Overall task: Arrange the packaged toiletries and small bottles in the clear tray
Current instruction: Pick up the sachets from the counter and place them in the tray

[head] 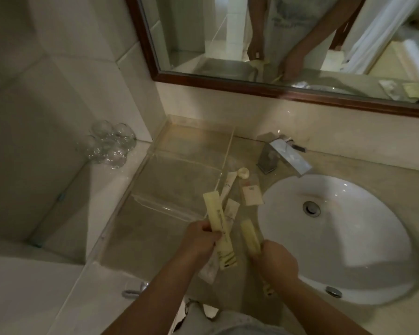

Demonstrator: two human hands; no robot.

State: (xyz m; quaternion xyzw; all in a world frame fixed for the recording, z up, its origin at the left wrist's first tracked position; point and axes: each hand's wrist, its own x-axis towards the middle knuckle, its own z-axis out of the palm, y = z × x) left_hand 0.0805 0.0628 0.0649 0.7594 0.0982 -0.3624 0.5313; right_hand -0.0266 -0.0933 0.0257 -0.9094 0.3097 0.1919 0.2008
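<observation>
Head view: packet (pixel 220 229) print illegible

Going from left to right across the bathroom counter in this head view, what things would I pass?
Cluster of clear glass tumblers → empty clear plastic tray → long pale yellow packet in the left hand → small beige square sachet → chrome square faucet → white oval sink basin.

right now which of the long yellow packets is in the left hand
The longer-looking yellow packet nearest the clear tray, pinched at its middle by the left hand. The other yellow packet sits sink-side in the right hand.
</observation>
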